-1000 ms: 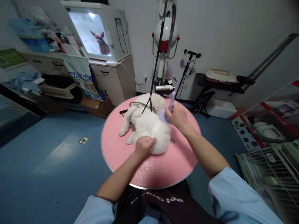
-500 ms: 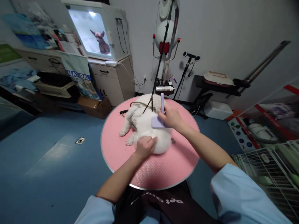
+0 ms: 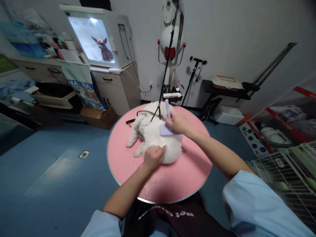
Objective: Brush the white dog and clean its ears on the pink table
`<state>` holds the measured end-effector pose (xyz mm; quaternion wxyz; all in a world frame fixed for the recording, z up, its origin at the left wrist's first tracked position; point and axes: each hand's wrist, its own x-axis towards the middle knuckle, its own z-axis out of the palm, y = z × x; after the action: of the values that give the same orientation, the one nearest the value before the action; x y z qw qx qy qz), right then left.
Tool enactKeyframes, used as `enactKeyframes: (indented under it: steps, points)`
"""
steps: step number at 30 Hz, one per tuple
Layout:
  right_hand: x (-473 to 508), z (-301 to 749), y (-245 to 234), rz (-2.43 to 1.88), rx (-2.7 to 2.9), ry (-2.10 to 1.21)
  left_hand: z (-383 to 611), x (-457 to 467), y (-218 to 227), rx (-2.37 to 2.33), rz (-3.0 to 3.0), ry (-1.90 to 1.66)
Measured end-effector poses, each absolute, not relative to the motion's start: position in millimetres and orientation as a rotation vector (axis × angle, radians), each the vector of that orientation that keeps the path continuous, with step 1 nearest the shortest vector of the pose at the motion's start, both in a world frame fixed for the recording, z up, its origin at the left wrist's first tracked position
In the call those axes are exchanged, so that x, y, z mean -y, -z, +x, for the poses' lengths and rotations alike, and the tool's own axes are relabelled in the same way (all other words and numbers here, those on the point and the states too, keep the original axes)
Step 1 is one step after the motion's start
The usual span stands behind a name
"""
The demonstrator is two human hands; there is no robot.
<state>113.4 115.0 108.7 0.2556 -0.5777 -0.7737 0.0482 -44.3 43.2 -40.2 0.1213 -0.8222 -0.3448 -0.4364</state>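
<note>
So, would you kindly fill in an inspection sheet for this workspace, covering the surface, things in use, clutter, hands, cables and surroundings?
Surface: round pink table, textured top.
Job's things: white dog lying on the table, a black strap running down to it; purple brush against its coat.
Clutter: small grey patch beside the dog; loose fur or stain, cannot tell.
Hands: left hand on the fur, its grip unclear; right hand holding the brush handle.
Cables: dark cord down the side of the lit cabinet.
Surroundings: big-eared animal inside that cabinet; floor drain at left; wire cage at right.
</note>
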Motion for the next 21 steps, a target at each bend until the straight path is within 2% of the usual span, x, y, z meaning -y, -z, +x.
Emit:
enactKeyframes:
  steps: [2, 6, 10, 14, 18, 21]
  points:
    - [-115, 115, -107, -1.618, 1.926, -0.002, -44, -43, 38, 0.995, -2.413, 1.261]
    - [-113, 115, -104, -1.589, 2.138, -0.212, -42, -42, 37, 0.967, -2.431, 1.261]
    - [-111, 117, -103, -1.645, 1.936, -0.038, -39, -42, 36, 0.975, -2.434, 1.234]
    - [-108, 120, -101, -1.531, 2.127, -0.183, -38, -42, 32, 0.924, -2.467, 1.23]
    - [-107, 123, -100, -1.672, 1.964, 0.003, -38, -43, 28, 0.911, -2.457, 1.213]
    - [-110, 123, -101, -1.62, 2.143, -0.096, -39, -43, 28, 0.874, -2.465, 1.195]
